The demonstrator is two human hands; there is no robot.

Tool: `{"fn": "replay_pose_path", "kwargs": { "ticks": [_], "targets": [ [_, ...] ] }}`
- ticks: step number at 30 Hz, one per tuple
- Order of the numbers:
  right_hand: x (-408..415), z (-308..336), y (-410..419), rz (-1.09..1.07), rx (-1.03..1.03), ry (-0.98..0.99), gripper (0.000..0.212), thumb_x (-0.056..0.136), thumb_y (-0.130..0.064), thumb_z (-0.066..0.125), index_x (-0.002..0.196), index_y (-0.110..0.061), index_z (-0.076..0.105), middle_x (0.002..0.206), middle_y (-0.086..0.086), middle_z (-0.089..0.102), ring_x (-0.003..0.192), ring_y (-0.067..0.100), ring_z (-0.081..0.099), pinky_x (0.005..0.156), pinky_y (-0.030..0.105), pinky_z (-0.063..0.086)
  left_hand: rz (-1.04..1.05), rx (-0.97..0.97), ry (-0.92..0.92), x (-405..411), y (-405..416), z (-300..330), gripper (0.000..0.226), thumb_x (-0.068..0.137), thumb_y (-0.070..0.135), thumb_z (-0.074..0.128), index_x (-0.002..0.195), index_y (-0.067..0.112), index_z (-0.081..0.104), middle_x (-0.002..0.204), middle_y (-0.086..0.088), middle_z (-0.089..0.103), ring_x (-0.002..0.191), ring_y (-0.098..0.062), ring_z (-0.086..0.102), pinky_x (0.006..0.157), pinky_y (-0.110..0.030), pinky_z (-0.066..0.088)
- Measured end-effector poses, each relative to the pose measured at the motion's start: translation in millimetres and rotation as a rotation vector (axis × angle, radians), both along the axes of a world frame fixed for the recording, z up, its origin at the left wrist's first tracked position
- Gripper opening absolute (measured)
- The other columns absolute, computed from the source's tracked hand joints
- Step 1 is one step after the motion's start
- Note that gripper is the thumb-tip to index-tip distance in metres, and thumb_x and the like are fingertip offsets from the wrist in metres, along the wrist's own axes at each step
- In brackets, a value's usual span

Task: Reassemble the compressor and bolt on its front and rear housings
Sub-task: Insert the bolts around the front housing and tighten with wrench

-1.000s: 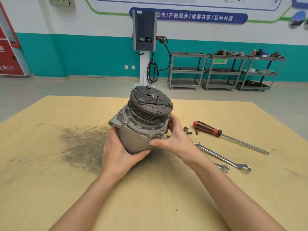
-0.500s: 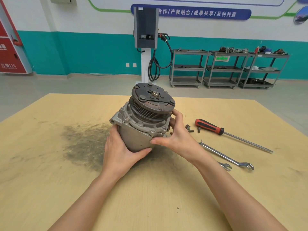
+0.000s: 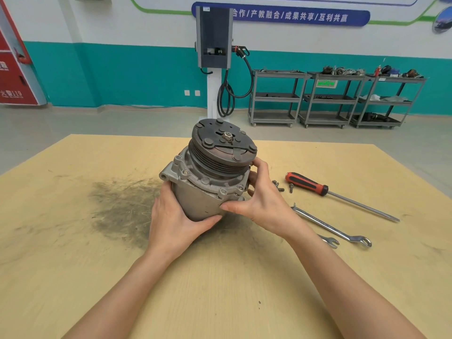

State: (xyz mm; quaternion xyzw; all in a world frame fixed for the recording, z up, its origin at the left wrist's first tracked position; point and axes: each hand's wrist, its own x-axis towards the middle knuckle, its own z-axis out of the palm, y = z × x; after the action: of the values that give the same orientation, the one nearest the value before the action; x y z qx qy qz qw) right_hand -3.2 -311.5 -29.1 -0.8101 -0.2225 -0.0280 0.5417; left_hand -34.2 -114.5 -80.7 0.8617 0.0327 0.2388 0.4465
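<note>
A grey metal compressor [image 3: 203, 192] stands tilted on the wooden table [image 3: 73, 241], its dark pulley and clutch plate [image 3: 223, 145] facing up and toward me. My left hand [image 3: 173, 221] grips the lower left of the body, thumb under its near side. On the right side, my right hand [image 3: 263, 201] grips the front housing flange, thumb on the near rim and fingers behind. A few loose bolts [image 3: 281, 187] lie just right of that hand. The compressor's base is hidden by my hands.
A red-handled screwdriver [image 3: 310, 185] and two spanners [image 3: 327, 226] lie to the right of the compressor. A dark greasy smear [image 3: 122, 206] covers the table to the left. Beyond the table stand a charging post [image 3: 214, 57] and grey shelf carts [image 3: 335, 99].
The view has shifted slightly. Both hands keep their hold on the compressor, which has tipped a little and turned only slightly.
</note>
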Motion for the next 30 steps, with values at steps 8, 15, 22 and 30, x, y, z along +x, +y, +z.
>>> {"fn": "replay_pose_path", "kwargs": {
  "ticks": [8, 15, 22, 30],
  "targets": [
    [-0.2, 0.9, 0.0, -0.007, -0.005, -0.013, 0.103, 0.069, -0.023, 0.087, 0.144, -0.024, 0.016, 0.124, -0.021, 0.049, 0.114, -0.019, 0.044, 0.095, 0.007, 0.035, 0.002, 0.033, 0.002, -0.4, 1.7, 2.9, 0.117, 0.041, 0.075, 0.078, 0.136, 0.038, 0.021, 0.138, 0.004, 0.049, 0.129, -0.022, 0.049, 0.103, -0.050, 0.045],
    [1.2, 0.7, -0.7, 0.004, -0.003, 0.016, 0.103, 0.070, -0.025, 0.086, 0.144, -0.026, 0.015, 0.130, -0.013, 0.048, 0.119, -0.012, 0.043, 0.096, 0.010, 0.036, 0.002, 0.025, 0.014, -0.3, -0.4, 3.0, 0.122, 0.040, 0.075, 0.076, 0.140, 0.032, 0.020, 0.140, 0.003, 0.048, 0.131, -0.023, 0.047, 0.106, -0.051, 0.042],
    [-1.4, 19.2, -20.8, 0.113, -0.006, 0.201, 0.106, 0.066, -0.045, 0.081, 0.147, -0.038, 0.014, 0.137, -0.017, 0.046, 0.127, -0.003, 0.044, 0.105, 0.022, 0.037, -0.008, -0.022, 0.019, 0.6, -0.7, 2.0, 0.125, 0.039, 0.072, 0.077, 0.143, 0.034, 0.018, 0.143, 0.004, 0.043, 0.134, -0.021, 0.042, 0.108, -0.050, 0.041],
    [-5.6, 14.9, -84.7, -0.240, -0.640, -0.053, 0.004, 0.093, -0.030, 0.062, 0.096, -0.031, 0.060, 0.087, -0.018, 0.061, 0.082, 0.007, 0.058, 0.065, 0.009, 0.040, -0.011, -0.020, 0.025, 2.2, 0.9, 0.1, 0.123, 0.037, 0.073, 0.076, 0.140, 0.040, 0.019, 0.142, 0.006, 0.042, 0.132, -0.021, 0.041, 0.108, -0.050, 0.041]
  ]
}}
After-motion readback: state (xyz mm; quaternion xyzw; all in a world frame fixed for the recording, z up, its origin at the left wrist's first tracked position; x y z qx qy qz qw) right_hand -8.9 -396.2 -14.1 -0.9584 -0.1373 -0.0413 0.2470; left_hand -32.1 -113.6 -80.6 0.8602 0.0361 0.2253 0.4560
